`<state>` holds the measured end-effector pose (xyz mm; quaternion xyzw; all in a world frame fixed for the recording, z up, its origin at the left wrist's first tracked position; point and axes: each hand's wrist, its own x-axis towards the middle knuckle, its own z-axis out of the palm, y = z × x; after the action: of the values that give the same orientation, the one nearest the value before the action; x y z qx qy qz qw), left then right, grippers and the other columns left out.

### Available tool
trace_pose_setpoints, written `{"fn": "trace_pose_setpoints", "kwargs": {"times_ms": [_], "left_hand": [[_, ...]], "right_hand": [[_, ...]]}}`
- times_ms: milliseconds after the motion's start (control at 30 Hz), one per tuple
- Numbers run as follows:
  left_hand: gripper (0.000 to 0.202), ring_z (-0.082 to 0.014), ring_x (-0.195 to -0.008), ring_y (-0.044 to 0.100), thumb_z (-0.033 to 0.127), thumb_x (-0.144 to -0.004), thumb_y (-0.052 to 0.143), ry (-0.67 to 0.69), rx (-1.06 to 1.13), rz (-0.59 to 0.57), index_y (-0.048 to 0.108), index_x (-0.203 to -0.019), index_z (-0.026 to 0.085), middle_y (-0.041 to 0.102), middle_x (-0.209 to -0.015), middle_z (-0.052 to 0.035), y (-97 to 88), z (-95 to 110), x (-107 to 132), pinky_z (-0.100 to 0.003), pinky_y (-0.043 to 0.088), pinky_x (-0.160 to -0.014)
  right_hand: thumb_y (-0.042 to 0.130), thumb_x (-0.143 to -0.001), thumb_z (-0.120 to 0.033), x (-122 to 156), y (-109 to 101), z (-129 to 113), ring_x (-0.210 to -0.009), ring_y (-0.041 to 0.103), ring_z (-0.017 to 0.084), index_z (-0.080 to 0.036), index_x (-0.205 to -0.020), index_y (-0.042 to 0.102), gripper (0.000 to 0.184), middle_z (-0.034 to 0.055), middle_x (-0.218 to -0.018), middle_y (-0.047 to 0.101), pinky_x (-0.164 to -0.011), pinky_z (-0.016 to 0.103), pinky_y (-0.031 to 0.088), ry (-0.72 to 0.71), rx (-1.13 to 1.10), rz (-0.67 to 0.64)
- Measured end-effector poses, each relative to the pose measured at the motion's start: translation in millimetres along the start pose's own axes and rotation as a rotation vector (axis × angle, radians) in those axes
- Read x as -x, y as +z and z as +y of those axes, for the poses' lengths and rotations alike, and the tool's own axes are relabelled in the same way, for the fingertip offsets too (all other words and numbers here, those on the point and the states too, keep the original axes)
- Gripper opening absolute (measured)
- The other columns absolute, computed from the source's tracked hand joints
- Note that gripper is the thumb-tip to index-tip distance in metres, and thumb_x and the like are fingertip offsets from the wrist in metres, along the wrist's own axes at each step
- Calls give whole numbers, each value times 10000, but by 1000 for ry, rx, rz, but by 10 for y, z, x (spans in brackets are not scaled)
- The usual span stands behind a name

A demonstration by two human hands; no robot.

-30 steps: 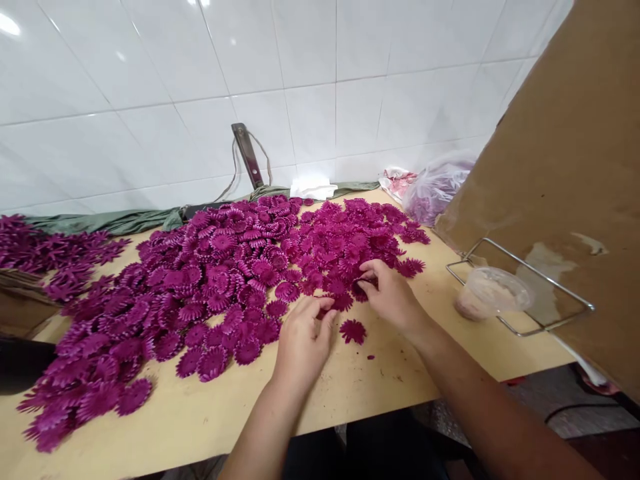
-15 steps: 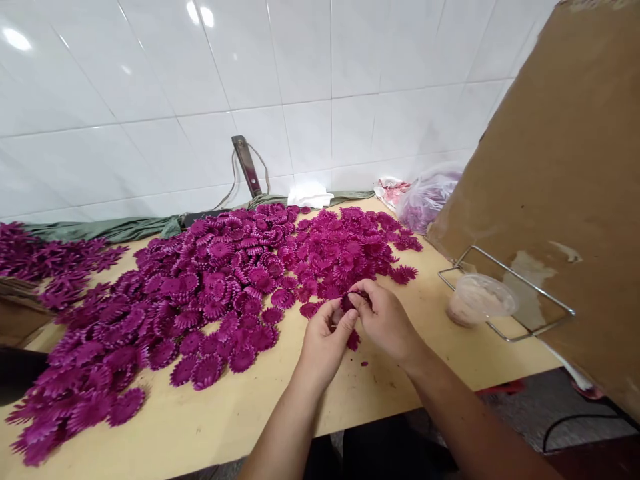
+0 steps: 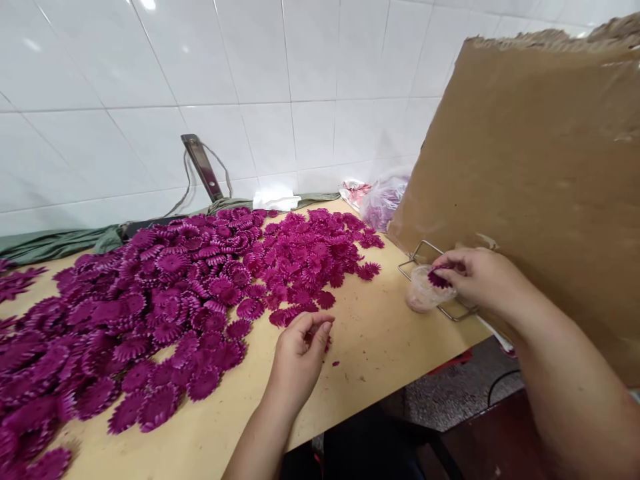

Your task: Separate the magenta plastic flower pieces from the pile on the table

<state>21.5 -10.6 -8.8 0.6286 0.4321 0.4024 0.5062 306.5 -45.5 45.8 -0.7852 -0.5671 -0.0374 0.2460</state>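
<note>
My right hand [image 3: 477, 275] pinches one magenta flower piece [image 3: 439, 279] and holds it over a small clear plastic cup [image 3: 424, 293] that sits in a wire holder [image 3: 440, 303] at the table's right edge. My left hand [image 3: 300, 353] rests on the wooden table [image 3: 360, 347] with its fingers curled together over another flower piece that shows only a little beneath them. A wide heap of magenta fabric flower pieces [image 3: 165, 293] covers the table to the left of both hands.
A large brown cardboard sheet [image 3: 530, 173] stands at the right behind the cup. A plastic bag [image 3: 383, 197] lies by the tiled wall. A green cloth [image 3: 60, 241], a metal tool with cord [image 3: 203, 167] and white paper [image 3: 275, 199] line the back edge.
My right hand has carried a flower piece from the pile to the cup at the right. My left hand let go of it and stayed near the pile. The view has swung right.
</note>
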Motion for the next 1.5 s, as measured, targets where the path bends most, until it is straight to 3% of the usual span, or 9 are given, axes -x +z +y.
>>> {"fn": "trace_pose_setpoints", "kwargs": {"times_ms": [233,433,600,767,867,1000,1100,1233,1500], "left_hand": [[153,-162,-680,586,272,-768,550,73,-163,-5,679,-794,196,644,-756,-42,-20,-33,0,-267,453,-609],[152,-162,-673,587,265,-767,550,84,-163,-10,681,-784,190,643,-748,-44,-12,-46,-11,-268,452,-604],[217,-175,-735,603,288,-769,544,48,-146,-42,681,-905,189,659,-821,-60,13,-24,-14,-293,481,-647],[354,-167,-750,599,315,-722,619,-55,48,-75,640,-1050,183,658,-942,-92,105,23,-33,-284,492,-620],[432,-153,-744,598,322,-682,665,-135,262,-94,613,-1080,165,655,-972,-97,155,55,-84,-253,479,-593],[263,-138,-674,571,316,-675,659,-147,371,-40,649,-868,138,644,-720,-38,93,50,-166,-237,445,-590],[152,-120,-613,516,295,-707,609,-104,281,49,604,-685,145,578,-617,1,-18,8,-187,-239,415,-601],[222,-114,-573,412,300,-767,519,-12,8,144,511,-588,170,461,-560,32,-120,-39,-175,-234,330,-554],[344,-113,-541,332,385,-823,412,-37,-133,113,370,-537,198,338,-523,49,-211,0,-189,-248,271,-536]], "right_hand": [[616,-615,-72,11,210,-6,-641,478,233,-236,-529,684,197,51,-553,537,-668,419,352,-159,190,-69],[624,-645,-158,-29,112,-15,-637,464,226,-224,-592,679,101,47,-584,535,-588,357,371,-150,229,33],[531,-689,-126,-40,-6,-74,-691,515,235,-202,-659,662,155,69,-672,576,-601,344,395,-151,224,111],[507,-739,-224,79,3,-402,-649,551,206,-210,-725,623,118,67,-754,630,-560,326,403,-113,-98,169],[478,-787,-261,251,270,-820,-675,587,192,-196,-782,601,139,60,-771,649,-562,302,432,-157,-412,-63],[452,-792,-186,420,691,-1284,-678,583,162,-187,-777,568,117,43,-758,638,-604,284,446,-178,-622,-273],[457,-799,-220,435,853,-1418,-680,580,160,-182,-775,560,113,37,-734,628,-615,283,449,-132,-757,-349],[466,-802,-295,401,934,-1466,-640,549,159,-181,-728,564,168,24,-665,603,-604,289,417,-65,-807,-325],[493,-782,-390,359,1056,-1565,-505,381,101,-188,-631,488,252,-44,-546,426,-484,243,314,-22,-1087,-356]]}}
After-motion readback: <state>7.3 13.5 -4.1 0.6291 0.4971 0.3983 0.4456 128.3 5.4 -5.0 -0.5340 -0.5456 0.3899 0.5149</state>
